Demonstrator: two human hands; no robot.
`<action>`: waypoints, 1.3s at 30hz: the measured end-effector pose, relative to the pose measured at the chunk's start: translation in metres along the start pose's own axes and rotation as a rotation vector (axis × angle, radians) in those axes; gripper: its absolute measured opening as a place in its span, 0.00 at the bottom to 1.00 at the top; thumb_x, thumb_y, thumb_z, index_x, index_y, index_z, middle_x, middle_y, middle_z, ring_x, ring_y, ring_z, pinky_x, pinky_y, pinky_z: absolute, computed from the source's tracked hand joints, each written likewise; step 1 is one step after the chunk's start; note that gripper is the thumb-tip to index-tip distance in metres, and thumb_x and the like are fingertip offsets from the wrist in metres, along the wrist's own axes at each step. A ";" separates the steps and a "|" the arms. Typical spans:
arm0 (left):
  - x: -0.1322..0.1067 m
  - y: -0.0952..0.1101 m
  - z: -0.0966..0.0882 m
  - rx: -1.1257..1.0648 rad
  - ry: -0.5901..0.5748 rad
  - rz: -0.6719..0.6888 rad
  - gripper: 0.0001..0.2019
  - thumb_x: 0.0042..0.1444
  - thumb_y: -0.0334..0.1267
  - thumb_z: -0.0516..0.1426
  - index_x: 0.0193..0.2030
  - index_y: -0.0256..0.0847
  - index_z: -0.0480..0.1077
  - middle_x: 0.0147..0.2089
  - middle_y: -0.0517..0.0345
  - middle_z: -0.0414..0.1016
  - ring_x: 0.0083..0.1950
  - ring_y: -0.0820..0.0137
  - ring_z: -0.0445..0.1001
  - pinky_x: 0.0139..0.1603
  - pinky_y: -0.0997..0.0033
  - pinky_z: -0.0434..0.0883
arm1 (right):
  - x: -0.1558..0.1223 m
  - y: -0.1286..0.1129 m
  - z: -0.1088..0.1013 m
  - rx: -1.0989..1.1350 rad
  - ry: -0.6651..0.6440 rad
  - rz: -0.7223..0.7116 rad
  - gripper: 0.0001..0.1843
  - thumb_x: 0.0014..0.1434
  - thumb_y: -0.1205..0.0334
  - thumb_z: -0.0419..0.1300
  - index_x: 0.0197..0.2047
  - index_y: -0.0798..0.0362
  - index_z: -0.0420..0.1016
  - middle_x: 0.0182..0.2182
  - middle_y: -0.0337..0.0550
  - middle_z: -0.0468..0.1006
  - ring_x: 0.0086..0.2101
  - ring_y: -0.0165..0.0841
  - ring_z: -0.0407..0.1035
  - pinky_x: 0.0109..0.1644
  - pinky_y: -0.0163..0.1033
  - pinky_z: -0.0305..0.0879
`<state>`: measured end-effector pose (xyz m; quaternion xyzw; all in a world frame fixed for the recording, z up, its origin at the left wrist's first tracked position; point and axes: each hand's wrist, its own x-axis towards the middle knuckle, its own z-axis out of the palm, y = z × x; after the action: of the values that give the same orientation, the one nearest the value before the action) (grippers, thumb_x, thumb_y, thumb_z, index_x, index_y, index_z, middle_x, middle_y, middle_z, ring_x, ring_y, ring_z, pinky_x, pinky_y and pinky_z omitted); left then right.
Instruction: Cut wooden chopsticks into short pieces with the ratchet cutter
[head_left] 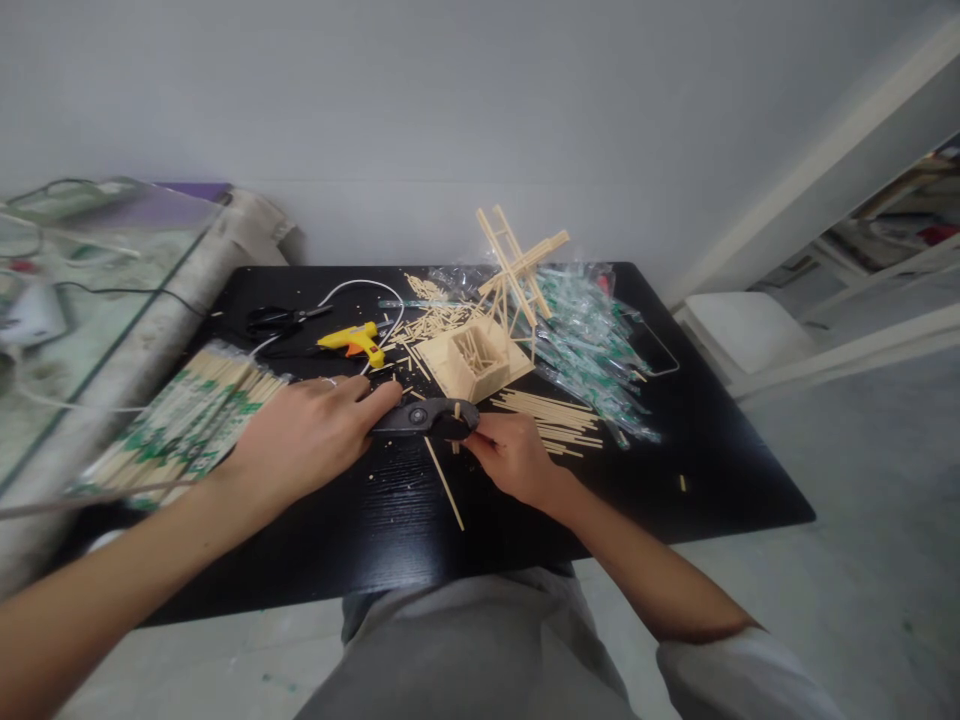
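Note:
My left hand (319, 425) is wrapped round the handles of dark cutting pliers (418, 417), whose curved jaws point right. A short piece of wooden stick (456, 447) stands through the jaws, its ends showing above and below. My right hand (514, 455) is closed at the jaw tips, fingers pinched by the stick; the exact grip is partly hidden. Just behind the pliers sits a wooden stick model (480, 365), a box on a flat base with crossed ladder-like blades on top. One thin stick (445, 485) lies on the black table (315, 545) below the pliers.
A yellow glue gun (352, 343) and black scissors (281, 318) lie at the back left. Wrapped chopsticks (184, 420) are stacked left. Loose sticks (555, 422) and crumpled green-printed wrappers (589, 345) lie right of the model. Short cut pieces (431, 325) are heaped behind.

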<state>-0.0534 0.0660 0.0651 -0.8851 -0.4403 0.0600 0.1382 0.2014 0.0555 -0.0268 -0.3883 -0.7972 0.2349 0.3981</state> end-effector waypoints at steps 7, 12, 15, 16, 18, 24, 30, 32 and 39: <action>0.002 0.000 0.000 -0.055 -0.003 -0.032 0.17 0.57 0.28 0.53 0.50 0.43 0.75 0.36 0.50 0.76 0.33 0.57 0.78 0.30 0.62 0.65 | 0.002 -0.001 0.000 0.027 0.029 -0.013 0.12 0.70 0.63 0.61 0.35 0.54 0.82 0.27 0.42 0.82 0.26 0.31 0.73 0.33 0.34 0.64; 0.000 -0.005 0.008 -0.142 0.091 -0.070 0.17 0.54 0.30 0.56 0.50 0.43 0.74 0.40 0.49 0.79 0.41 0.54 0.80 0.39 0.60 0.71 | 0.003 -0.012 -0.005 0.073 0.013 0.024 0.10 0.70 0.62 0.62 0.37 0.54 0.81 0.31 0.44 0.84 0.31 0.33 0.77 0.36 0.35 0.68; -0.004 -0.009 0.011 -0.243 0.203 -0.191 0.17 0.57 0.32 0.56 0.54 0.40 0.72 0.46 0.48 0.81 0.46 0.55 0.79 0.45 0.60 0.72 | 0.003 -0.016 -0.019 0.095 -0.033 0.071 0.05 0.69 0.63 0.64 0.42 0.53 0.81 0.37 0.45 0.85 0.35 0.34 0.78 0.40 0.36 0.70; -0.004 -0.010 0.011 -0.286 0.228 -0.257 0.17 0.60 0.34 0.55 0.56 0.40 0.71 0.47 0.49 0.81 0.46 0.56 0.79 0.45 0.61 0.72 | 0.002 -0.015 -0.024 0.081 -0.068 0.089 0.05 0.68 0.63 0.64 0.42 0.53 0.81 0.36 0.44 0.85 0.34 0.33 0.78 0.39 0.36 0.69; -0.003 -0.010 0.013 -0.396 0.281 -0.390 0.15 0.66 0.38 0.53 0.56 0.40 0.71 0.45 0.52 0.81 0.43 0.61 0.78 0.44 0.64 0.70 | -0.001 -0.010 -0.035 0.012 -0.156 0.126 0.03 0.67 0.65 0.66 0.40 0.54 0.82 0.35 0.43 0.83 0.33 0.33 0.76 0.39 0.36 0.68; 0.016 0.002 0.036 -0.807 0.376 -0.504 0.13 0.65 0.48 0.57 0.44 0.41 0.75 0.38 0.59 0.79 0.36 0.69 0.73 0.38 0.72 0.66 | -0.017 0.012 -0.039 -0.210 -0.305 0.236 0.06 0.61 0.72 0.70 0.33 0.54 0.80 0.31 0.41 0.79 0.32 0.34 0.72 0.38 0.38 0.64; 0.022 0.018 0.054 -0.974 0.215 -0.454 0.16 0.62 0.53 0.58 0.37 0.41 0.73 0.29 0.63 0.74 0.31 0.70 0.69 0.35 0.72 0.62 | -0.032 0.021 -0.017 -0.275 -0.300 0.175 0.04 0.64 0.70 0.67 0.36 0.55 0.80 0.33 0.45 0.81 0.36 0.38 0.75 0.43 0.42 0.69; 0.020 0.020 0.057 -0.997 0.147 -0.410 0.18 0.63 0.55 0.56 0.36 0.41 0.71 0.28 0.63 0.71 0.30 0.69 0.68 0.34 0.71 0.62 | -0.033 0.026 -0.015 -0.291 -0.245 0.155 0.04 0.65 0.68 0.67 0.36 0.54 0.81 0.35 0.47 0.82 0.39 0.41 0.75 0.45 0.45 0.71; 0.013 0.027 0.058 -1.122 0.035 -0.200 0.20 0.72 0.52 0.45 0.42 0.41 0.70 0.41 0.54 0.78 0.43 0.61 0.77 0.48 0.63 0.70 | -0.015 0.014 -0.031 0.114 -0.055 0.364 0.13 0.72 0.56 0.59 0.42 0.52 0.82 0.38 0.48 0.85 0.39 0.39 0.79 0.46 0.45 0.76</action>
<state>-0.0381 0.0725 0.0021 -0.7777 -0.4843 -0.2110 -0.3407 0.2387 0.0538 -0.0252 -0.4963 -0.7100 0.3582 0.3482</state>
